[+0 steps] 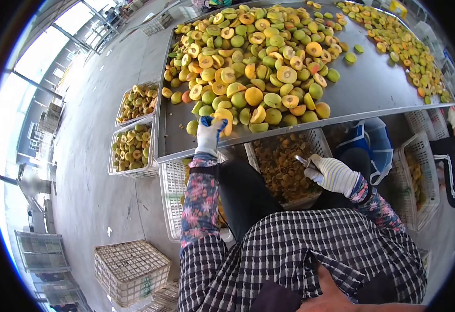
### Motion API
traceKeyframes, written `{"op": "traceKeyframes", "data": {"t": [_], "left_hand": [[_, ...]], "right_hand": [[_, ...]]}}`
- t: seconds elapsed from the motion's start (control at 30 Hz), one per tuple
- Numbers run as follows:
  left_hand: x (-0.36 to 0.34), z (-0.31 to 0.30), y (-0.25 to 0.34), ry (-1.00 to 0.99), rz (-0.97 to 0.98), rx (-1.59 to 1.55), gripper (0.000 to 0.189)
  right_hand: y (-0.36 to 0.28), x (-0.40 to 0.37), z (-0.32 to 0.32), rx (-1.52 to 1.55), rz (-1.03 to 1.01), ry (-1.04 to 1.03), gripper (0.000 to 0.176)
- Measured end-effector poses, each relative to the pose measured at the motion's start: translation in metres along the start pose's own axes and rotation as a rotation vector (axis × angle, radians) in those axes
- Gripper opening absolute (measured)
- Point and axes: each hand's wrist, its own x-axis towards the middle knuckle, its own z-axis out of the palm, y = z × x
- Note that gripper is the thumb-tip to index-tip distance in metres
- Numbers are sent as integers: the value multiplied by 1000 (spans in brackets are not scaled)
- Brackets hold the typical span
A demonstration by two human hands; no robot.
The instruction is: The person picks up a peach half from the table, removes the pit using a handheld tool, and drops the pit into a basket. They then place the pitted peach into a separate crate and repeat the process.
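1. Head view is showing one steel table (373,88) filling the upper middle of the frame; two heaps are lying on it, a big heap of green and yellow fruit (258,57) in the centre and a smaller heap (404,47) toward the upper right; the pieces are too many to count.
2. Two gloved hands are working at the table's near edge; the left hand (209,136) is reaching onto the table at the middle of the frame, its fingers bending against one yellow fruit half (225,115) at the big heap's lower edge; whether it is gripping cannot be told.
3. The right hand (335,174) is hanging below the table, right of centre, closing around one small knife (302,160); it is well apart from the fruit half.
4. Under that hand one crate of brownish pieces (318,139) is standing; two crates of fruit (132,171) are sitting at the left; one empty crate (131,270) is lying at the lower left.
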Motion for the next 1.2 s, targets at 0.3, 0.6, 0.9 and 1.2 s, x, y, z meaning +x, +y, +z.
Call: {"op": "traceKeyframes", "data": {"t": [0.3, 0.6, 0.9, 1.2], "left_hand": [[-114, 115, 70, -232, -336, -1311, 43], [-138, 144, 56, -97, 379, -220, 47], [-131, 137, 62, -206, -94, -347, 69], [-138, 143, 51, -166, 92, -566, 74]], "right_hand": [[-36, 28, 2, 107, -297, 474, 25], [-29, 27, 11, -352, -176, 444, 26], [-22, 20, 17, -290, -107, 143, 28], [-5, 31, 24, 557, -53, -22, 28]]}}
